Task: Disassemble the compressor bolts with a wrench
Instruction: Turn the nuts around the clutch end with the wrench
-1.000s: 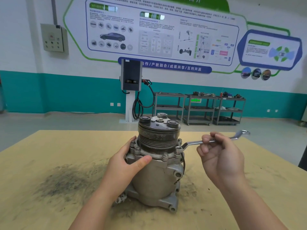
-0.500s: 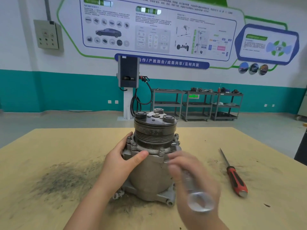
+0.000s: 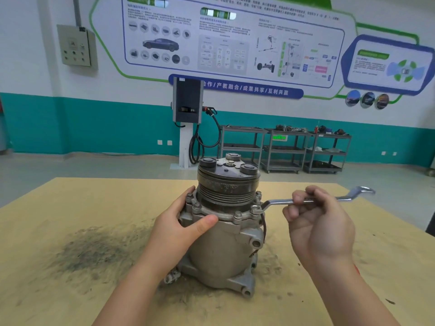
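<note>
A grey metal compressor (image 3: 223, 245) stands upright on the wooden table (image 3: 70, 208), with a dark pulley on top and several bolts (image 3: 237, 216) around its flange. My left hand (image 3: 183, 227) grips the compressor's left side, thumb across the front below the flange. My right hand (image 3: 322, 222) holds the shaft of a silver ring wrench (image 3: 280, 203). The wrench lies nearly level, its near end on the bolt at the flange's right side, its far ring end pointing right.
A dark patch of grime (image 3: 94, 252) covers the table left of the compressor. Beyond the table's far edge are an open floor, a charging post (image 3: 187, 123) and metal shelf carts (image 3: 284, 149) against the teal wall.
Half a second ago my right hand was in front of the compressor with the wrench swung toward me; now it is back at the right with the wrench level on the right bolt.
</note>
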The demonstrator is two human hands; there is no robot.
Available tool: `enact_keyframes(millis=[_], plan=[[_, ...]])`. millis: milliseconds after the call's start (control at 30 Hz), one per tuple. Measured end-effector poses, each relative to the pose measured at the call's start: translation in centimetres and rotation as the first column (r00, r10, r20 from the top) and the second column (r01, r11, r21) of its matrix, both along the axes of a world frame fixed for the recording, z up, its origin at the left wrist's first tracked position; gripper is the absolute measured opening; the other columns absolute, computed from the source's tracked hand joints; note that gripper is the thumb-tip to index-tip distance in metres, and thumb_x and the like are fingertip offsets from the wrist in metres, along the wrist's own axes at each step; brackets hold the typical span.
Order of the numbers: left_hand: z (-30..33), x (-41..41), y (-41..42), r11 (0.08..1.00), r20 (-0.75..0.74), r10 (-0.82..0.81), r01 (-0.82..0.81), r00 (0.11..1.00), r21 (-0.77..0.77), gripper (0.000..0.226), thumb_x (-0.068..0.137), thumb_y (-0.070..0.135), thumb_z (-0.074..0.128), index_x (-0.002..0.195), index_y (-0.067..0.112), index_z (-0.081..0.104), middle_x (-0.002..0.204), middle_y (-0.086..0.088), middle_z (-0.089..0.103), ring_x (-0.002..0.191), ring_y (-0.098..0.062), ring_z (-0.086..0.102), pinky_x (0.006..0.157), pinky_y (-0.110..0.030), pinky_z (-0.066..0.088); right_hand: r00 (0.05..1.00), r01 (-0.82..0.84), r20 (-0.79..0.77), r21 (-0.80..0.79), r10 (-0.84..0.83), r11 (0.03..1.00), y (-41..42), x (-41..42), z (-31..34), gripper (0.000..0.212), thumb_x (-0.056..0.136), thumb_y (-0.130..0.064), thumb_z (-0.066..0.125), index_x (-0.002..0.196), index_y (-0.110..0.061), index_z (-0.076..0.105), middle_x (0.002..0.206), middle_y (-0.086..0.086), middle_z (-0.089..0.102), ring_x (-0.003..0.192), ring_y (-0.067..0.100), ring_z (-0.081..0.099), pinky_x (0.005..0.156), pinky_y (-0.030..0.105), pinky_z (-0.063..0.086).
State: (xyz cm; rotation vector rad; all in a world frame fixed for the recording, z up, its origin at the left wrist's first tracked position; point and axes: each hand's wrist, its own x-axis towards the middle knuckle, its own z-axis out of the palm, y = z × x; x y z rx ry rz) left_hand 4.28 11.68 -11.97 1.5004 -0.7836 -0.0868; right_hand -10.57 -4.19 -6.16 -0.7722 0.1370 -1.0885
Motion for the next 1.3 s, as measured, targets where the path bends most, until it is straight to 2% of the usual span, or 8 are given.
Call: enact_keyframes(millis=[167,300,400,500,700,833,1100,1300], plan=[[0.0,0.0,0.1,1.0,0.016,0.014,-0.014,1.0,-0.001,0.095,0.053,0.068,0.076,0.14,0.037,0.051,0.122,0.024,0.066,0.114,0.002,0.061,0.102,-0.036,0.05,0.997,-0.064,-0.035,0.045,0.066,0.997,-0.8,0.7,-0.2,0.024,0.099,-0.006,0.033,0.081,-0.01,0.047,0.058,0.004,0.047,0.043,0.016,0.038,0.047,0.027,0.031],[0.0,0.1,0.0,1.0,0.029,0.012,-0.012,1.0,0.002,0.093,0.054,0.067,0.075,0.139,0.038,0.051,0.119,0.027,0.066,0.111,0.006,0.061,0.1,-0.032,0.05,0.962,0.263,0.144,-0.254,-0.233,0.931,2.2,-0.1,-3.2,0.025,0.102,-0.017,0.038,0.086,-0.017,0.057,0.07,0.002,0.062,0.055,0.017,0.056,0.055,0.024,0.048],[-0.1,0.2,0.0,1.0,0.042,0.019,-0.019,0.999,-0.006,0.093,0.054,0.067,0.075,0.139,0.037,0.051,0.12,0.026,0.066,0.112,0.004,0.061,0.099,-0.031,0.05,0.871,0.46,0.221,-0.68,-0.439,0.571,5.2,-0.1,-4.8,0.02,0.099,-0.035,0.05,0.088,-0.028,0.065,0.087,-0.006,0.066,0.076,0.016,0.064,0.071,0.027,0.052],[-0.3,0.3,0.0,1.0,0.046,0.011,-0.011,0.999,-0.01,0.093,0.053,0.068,0.079,0.137,0.036,0.052,0.119,0.022,0.068,0.111,0.001,0.063,0.095,-0.031,0.051,0.818,0.394,0.242,-0.897,-0.522,0.2,6.7,0.1,-4.9,0.019,0.096,-0.029,0.055,0.091,-0.015,0.068,0.093,-0.004,0.065,0.089,0.016,0.064,0.078,0.026,0.05],[0.0,0.3,-0.2,1.0,0.061,0.012,-0.011,0.998,-0.015,0.08,0.061,0.059,0.077,0.134,0.038,0.054,0.117,0.027,0.067,0.109,0.006,0.062,0.091,-0.02,0.049,0.922,0.384,0.165,-0.502,-0.35,0.775,5.3,-1.7,-1.0,0.024,0.099,-0.025,0.039,0.083,-0.026,0.056,0.075,-0.001,0.063,0.062,0.018,0.055,0.062,0.025,0.047],[-0.1,0.3,-0.1,1.0,0.057,0.02,-0.02,0.998,-0.01,0.068,0.065,0.055,0.078,0.128,0.044,0.054,0.115,0.031,0.066,0.107,0.009,0.061,0.088,-0.019,0.049,0.987,0.16,0.036,-0.267,-0.156,0.95,2.6,-1.9,0.0,0.028,0.105,-0.017,0.033,0.083,-0.011,0.049,0.066,0.0,0.061,0.053,0.015,0.051,0.054,0.023,0.045],[-0.1,0.1,-0.2,1.0,0.067,0.017,-0.016,0.998,-0.016,0.056,0.066,0.053,0.077,0.117,0.053,0.055,0.114,0.033,0.065,0.106,0.011,0.061,0.08,-0.005,0.049,0.974,-0.209,-0.072,0.066,0.214,0.976,-1.4,-0.1,0.5,0.024,0.097,-0.006,0.032,0.078,-0.01,0.046,0.057,0.003,0.047,0.043,0.016,0.036,0.05,0.027,0.03],[-0.3,0.4,-0.2,1.0,0.07,0.012,-0.01,0.997,-0.024,0.077,0.06,0.062,0.073,0.131,0.041,0.054,0.121,0.024,0.066,0.113,0.003,0.061,0.094,-0.025,0.049,0.969,0.246,0.119,-0.352,-0.217,0.903,3.7,-1.1,-3.3,0.025,0.099,-0.01,0.039,0.083,-0.014,0.059,0.072,0.001,0.061,0.057,0.018,0.055,0.056,0.026,0.047]])
